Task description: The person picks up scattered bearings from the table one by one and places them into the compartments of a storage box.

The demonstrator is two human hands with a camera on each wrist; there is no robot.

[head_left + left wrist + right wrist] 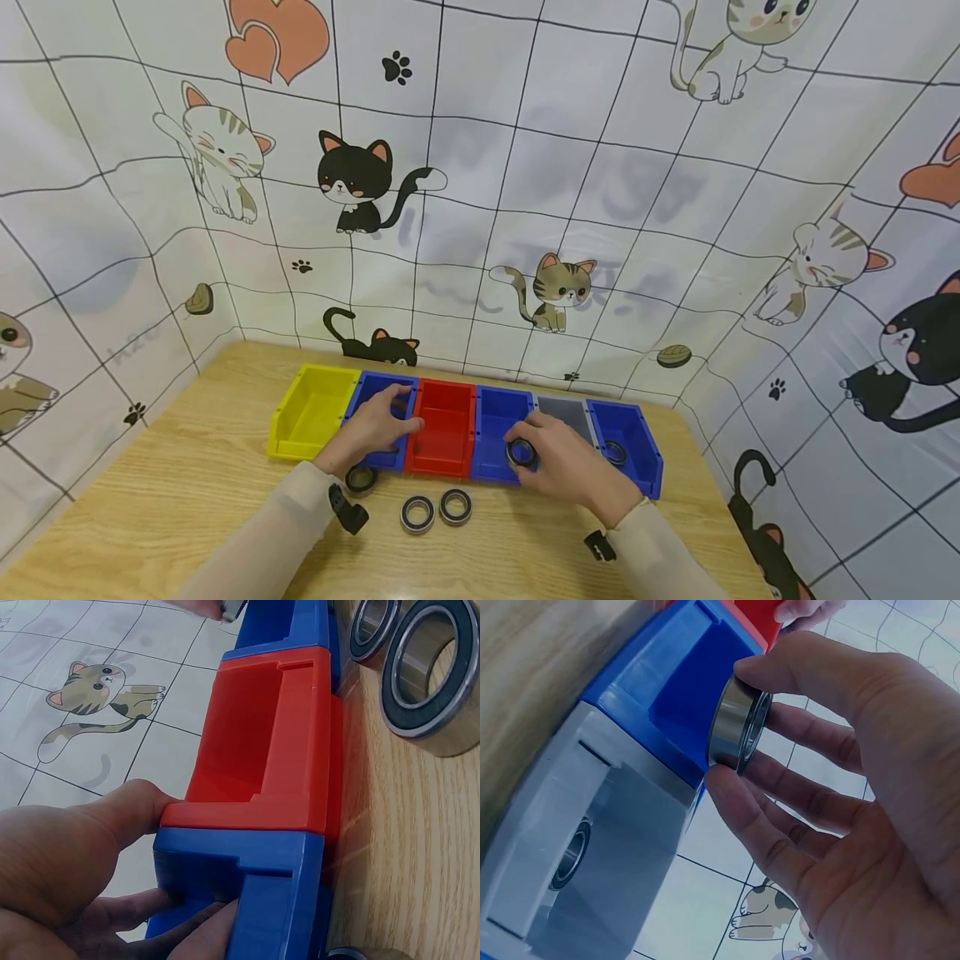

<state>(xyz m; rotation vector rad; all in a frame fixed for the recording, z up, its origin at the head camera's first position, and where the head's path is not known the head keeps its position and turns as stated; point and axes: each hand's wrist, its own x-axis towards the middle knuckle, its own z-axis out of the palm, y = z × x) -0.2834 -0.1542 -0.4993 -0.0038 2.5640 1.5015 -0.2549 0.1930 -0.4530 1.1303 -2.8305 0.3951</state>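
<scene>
My right hand (558, 454) grips a ball bearing (735, 724), a steel ring with dark seals, between thumb and fingertips. It is held tilted above the blue bin (498, 408) right of the red bin (444, 425). My left hand (375, 429) reaches into the blue bin (277, 922) left of the red one. Its fingers are inside, partly hidden by the bin wall, and its thumb is spread away by the red bin's edge. No object shows between that thumb and the fingers.
Three bearings lie on the wooden table (360, 554) before the bins, one a loose bearing (417, 515). One bearing (571, 855) stands in the grey bin and another bearing (615, 452) in the rightmost blue bin. A yellow bin (315, 412) ends the row at left.
</scene>
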